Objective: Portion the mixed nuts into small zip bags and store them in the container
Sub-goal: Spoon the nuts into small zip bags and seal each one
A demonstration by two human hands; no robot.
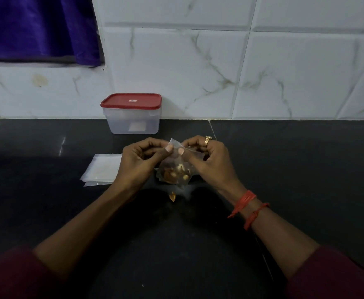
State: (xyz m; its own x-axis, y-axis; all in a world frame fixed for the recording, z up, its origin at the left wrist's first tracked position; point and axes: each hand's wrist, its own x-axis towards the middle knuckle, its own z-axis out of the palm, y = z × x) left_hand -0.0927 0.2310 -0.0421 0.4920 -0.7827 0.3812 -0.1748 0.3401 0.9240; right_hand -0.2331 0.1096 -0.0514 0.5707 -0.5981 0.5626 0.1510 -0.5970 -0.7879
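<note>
Saw left hand (140, 160) and right hand (209, 160) both pinching top strip of zip bag (176, 171). Nuts inside, bag held low over counter (284, 169). Judged: sealing step. Next called for thumbs pressed along zip, then unlidding container (133, 124) by wall.

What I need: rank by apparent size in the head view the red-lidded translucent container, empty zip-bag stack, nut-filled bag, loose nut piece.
1. red-lidded translucent plastic container
2. stack of empty clear zip bags and nut-filled clear zip bag: alike, both partly covered, unranked
3. loose brown nut piece
</note>
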